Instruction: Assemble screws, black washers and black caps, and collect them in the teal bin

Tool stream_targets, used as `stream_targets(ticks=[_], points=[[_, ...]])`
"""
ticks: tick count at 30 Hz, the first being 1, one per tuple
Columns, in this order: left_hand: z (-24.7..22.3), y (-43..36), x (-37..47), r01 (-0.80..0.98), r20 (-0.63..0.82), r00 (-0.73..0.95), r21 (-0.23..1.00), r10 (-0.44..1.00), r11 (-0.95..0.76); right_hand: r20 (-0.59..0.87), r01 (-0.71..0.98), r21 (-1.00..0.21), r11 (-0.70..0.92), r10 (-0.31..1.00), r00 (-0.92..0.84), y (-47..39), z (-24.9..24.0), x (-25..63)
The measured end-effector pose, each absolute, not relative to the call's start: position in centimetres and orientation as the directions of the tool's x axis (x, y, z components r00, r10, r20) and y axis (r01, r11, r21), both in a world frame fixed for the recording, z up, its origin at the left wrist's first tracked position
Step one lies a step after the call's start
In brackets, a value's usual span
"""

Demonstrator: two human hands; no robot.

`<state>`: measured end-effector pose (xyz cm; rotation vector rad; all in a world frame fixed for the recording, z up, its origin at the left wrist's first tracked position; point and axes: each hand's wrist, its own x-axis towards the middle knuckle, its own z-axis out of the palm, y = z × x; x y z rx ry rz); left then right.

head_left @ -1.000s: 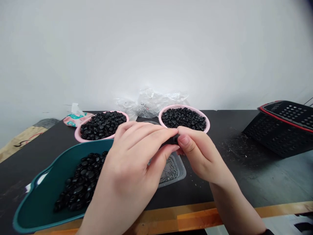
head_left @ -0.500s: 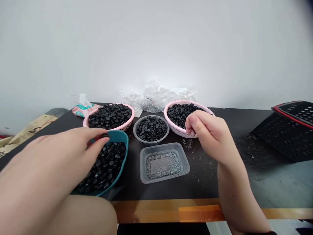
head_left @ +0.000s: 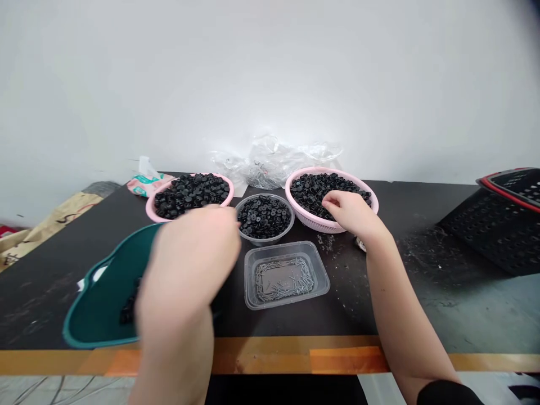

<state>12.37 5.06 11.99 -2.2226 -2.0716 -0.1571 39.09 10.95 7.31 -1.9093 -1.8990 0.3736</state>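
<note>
My left hand (head_left: pixel 194 253), smeared by motion, hangs between the teal basin (head_left: pixel 105 332) and the round clear bowl (head_left: pixel 291 222); its fingers are hidden behind its back. My right hand (head_left: pixel 348 211) is over the front of the right pink basket (head_left: pixel 318 224), thumb and finger pinched at the black rings; what they hold is too small to make out. Flat black discs with holes fill the clear bowl. Small metal pins lie in the rectangular clear tray (head_left: pixel 321 278). Black pieces are partly visible in the teal basin behind my left arm.
The left pink basket (head_left: pixel 152 211) of black caps stands behind the teal basin. Crumpled plastic bags (head_left: pixel 274 160) lie by the wall. A black crate (head_left: pixel 485 230) with a red rim is at the right. A tissue pack (head_left: pixel 145 183) sits at the back left.
My left hand has moved right, away from over the teal basin toward the clear bowl. My right hand has turned down and reached onto the black rings in the right pink basket.
</note>
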Motion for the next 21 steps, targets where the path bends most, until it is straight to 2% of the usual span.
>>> stream_targets(ticks=[2,5,11,21], points=[[10.8,6.3,16.3,0.988,-0.040,0.151,-0.021,0.988,-0.152,0.042,0.908,-0.414,-0.060,0.996,0.085,12.4,5.7,39.9],[8.4,8.6,20.2,0.981,-0.200,0.193,0.002,0.961,-0.196,-0.018,0.932,-0.345,-0.114,0.993,0.114,14.0,3.8,40.8],[6.0,11.2,20.5,0.982,-0.233,0.181,-0.003,0.956,-0.187,-0.044,0.929,-0.338,-0.152,0.988,0.146,14.9,2.6,41.8],[5.9,11.9,19.9,0.968,-0.233,0.239,-0.019,0.943,-0.250,0.078,0.907,-0.399,-0.132,0.981,0.178,15.4,2.7,42.0]])
